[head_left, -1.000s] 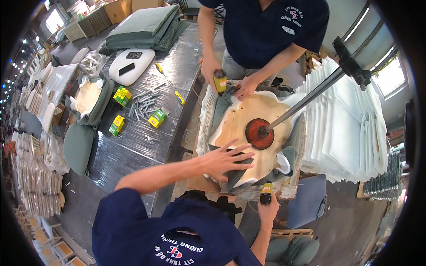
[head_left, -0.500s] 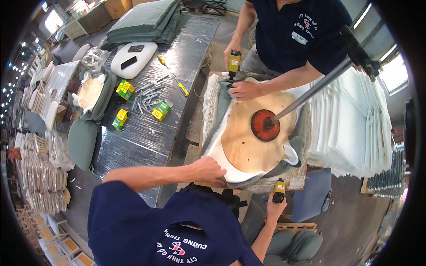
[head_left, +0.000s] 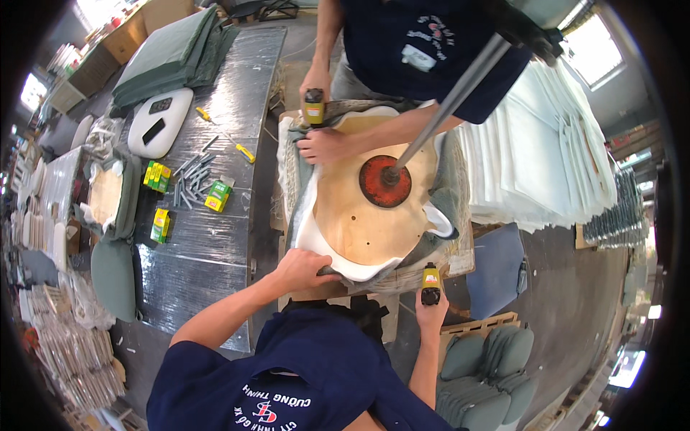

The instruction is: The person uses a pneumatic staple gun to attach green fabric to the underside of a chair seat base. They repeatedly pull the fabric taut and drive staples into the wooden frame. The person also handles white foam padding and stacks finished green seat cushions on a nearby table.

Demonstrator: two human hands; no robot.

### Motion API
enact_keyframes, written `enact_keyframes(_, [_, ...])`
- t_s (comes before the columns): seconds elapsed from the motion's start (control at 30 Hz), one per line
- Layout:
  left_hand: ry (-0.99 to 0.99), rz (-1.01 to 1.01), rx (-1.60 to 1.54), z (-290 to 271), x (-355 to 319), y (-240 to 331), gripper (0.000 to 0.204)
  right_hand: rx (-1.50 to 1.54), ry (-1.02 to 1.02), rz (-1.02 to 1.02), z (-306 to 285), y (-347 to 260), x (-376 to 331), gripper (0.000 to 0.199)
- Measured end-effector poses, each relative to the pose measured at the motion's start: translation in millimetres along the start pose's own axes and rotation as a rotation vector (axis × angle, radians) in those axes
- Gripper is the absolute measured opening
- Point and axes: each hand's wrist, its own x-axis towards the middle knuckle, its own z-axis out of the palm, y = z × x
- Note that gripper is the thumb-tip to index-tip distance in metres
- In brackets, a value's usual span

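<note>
A wooden seat board [head_left: 338, 215] lies on white padding [head_left: 359, 271] and grey-green fabric [head_left: 433, 248], pressed from above by a red round disc [head_left: 372, 181] on a metal rod. My left hand [head_left: 305, 270] is closed on the fabric edge at the board's near left corner, fingers curled over it. In my right hand [head_left: 431, 310] is a yellow and black staple gun [head_left: 430, 279], held just off the near right side, apart from the fabric. Across from me, a co-worker's hand [head_left: 325, 146] presses the far left edge, while the other holds a second staple gun [head_left: 314, 108].
On the left, a plastic-wrapped table [head_left: 194, 266] carries loose staple strips [head_left: 192, 181], small green-yellow boxes [head_left: 218, 195], a screwdriver [head_left: 245, 153] and a white padded piece [head_left: 162, 123]. White padding sheets [head_left: 532, 144] are stacked at right. Grey-green seat cushions [head_left: 489, 381] stand low at right.
The whole view has shifted, so the scene sits farther left. My left fingers have curled in at the fabric edge. The co-worker's hand and staple gun have moved slightly left and nearer.
</note>
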Motion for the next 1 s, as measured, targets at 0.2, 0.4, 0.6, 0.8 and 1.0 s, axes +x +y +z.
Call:
enact_keyframes(0.2, [0.005,0.039,0.025,7.7,1.0,9.7,0.047,0.057,-0.011,0.039,-6.5,-0.7,8.5,0.034])
enact_keyframes(0.4, [0.023,0.101,-0.041,14.0,1.5,15.2,0.047,-0.004,0.066,0.07,-8.0,-17.3,12.2,0.029])
enact_keyframes(0.6, [-0.103,0.123,-0.006,3.1,5.9,25.9,0.048,-0.002,0.119,0.047,-9.3,-16.4,15.6,0.03])
enact_keyframes(0.8, [-0.132,0.168,0.074,22.4,4.7,35.2,0.032,-0.073,0.185,0.029,-9.9,-12.7,24.8,0.033])
enact_keyframes(1.0, [-0.209,0.144,0.05,24.3,14.9,40.9,0.03,-0.04,0.125,0.101,-8.2,0.8,27.9,0.057])
